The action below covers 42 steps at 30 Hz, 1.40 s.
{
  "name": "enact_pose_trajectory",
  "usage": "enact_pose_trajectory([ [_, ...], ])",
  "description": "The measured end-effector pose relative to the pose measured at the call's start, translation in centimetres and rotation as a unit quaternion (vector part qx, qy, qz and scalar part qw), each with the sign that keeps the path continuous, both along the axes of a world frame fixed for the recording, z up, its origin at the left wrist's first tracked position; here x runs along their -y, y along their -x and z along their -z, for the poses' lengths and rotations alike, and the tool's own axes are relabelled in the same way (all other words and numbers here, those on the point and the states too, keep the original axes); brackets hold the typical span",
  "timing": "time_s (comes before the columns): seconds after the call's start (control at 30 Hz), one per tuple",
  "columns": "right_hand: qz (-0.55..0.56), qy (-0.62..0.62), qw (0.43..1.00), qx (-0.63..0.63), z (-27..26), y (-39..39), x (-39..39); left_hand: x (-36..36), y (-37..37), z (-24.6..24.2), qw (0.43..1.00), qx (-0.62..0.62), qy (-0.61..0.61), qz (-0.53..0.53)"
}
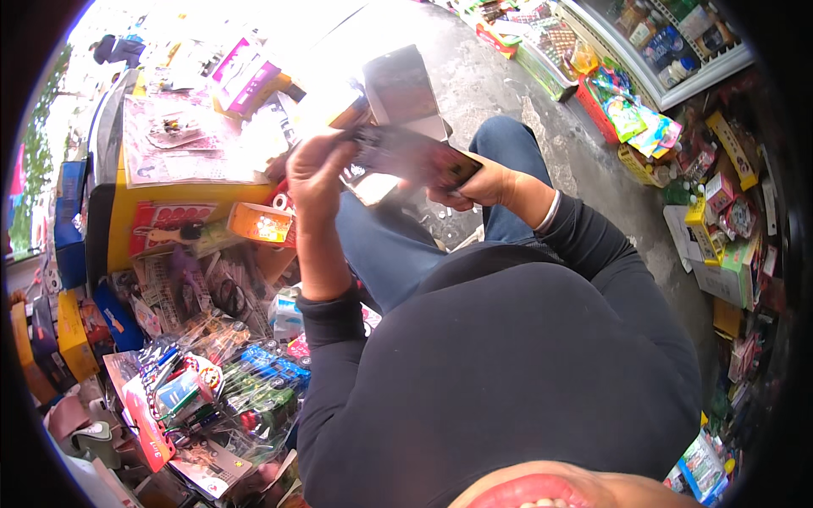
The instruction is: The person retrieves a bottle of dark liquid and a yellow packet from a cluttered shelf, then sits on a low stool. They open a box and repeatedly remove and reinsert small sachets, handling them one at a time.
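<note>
Between my two hands, above my knees, is a dark, flat, glossy item (413,155), blurred; whether it is a packet or a sheet I cannot tell. My left hand (321,168) pinches its end at the picture's left. The other end lies in my right hand (479,184), with the fingers curled beneath. Just beyond it stands an open cardboard box (403,86) with a dark raised flap. Glare washes out part of the area beside the box.
To the left is a yellow and black stand (190,193) with papers and an orange box (262,223). Below it lie toy vehicles in clear plastic (273,368). At right are a red basket (597,109) of packets, a glass-fronted drinks cooler (673,44) and stacked goods. Grey concrete floor (571,159) shows between.
</note>
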State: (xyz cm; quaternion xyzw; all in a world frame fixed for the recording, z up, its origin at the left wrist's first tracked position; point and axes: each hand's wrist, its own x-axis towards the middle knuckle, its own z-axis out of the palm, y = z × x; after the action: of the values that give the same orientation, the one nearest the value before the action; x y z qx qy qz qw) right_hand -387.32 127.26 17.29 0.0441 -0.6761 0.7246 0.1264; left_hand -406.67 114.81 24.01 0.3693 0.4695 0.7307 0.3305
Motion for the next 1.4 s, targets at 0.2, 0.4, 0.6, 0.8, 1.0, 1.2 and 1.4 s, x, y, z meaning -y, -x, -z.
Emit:
enact_pose_trajectory([
  [0.2,0.106,0.038,0.972,0.207,1.0,-3.2,-2.5,-2.9,3.2,-1.8,0.971,-0.186,0.065,-0.133],
  [0.4,0.176,0.199,0.931,0.249,2.2,-4.2,-3.3,-10.4,2.5,0.2,0.901,-0.375,0.217,-0.012],
  [0.6,0.164,0.218,0.935,0.226,5.3,-6.4,-4.6,-13.8,3.9,6.0,0.828,-0.505,0.244,0.007],
  [0.8,0.161,0.229,0.934,0.221,8.2,-7.2,-6.2,-16.2,6.5,10.9,0.873,-0.431,0.226,-0.037],
  [1.0,0.15,0.293,0.911,0.247,8.7,-7.4,-6.8,-12.7,6.3,9.3,0.809,-0.531,0.205,-0.146],
  [1.2,0.122,0.319,0.897,0.279,8.4,-7.3,-7.3,-3.3,9.0,10.2,0.789,-0.428,0.263,-0.355],
  [1.4,0.154,0.238,0.912,0.297,9.0,-6.2,-7.3,1.1,6.2,17.0,0.839,-0.22,0.438,-0.238],
])
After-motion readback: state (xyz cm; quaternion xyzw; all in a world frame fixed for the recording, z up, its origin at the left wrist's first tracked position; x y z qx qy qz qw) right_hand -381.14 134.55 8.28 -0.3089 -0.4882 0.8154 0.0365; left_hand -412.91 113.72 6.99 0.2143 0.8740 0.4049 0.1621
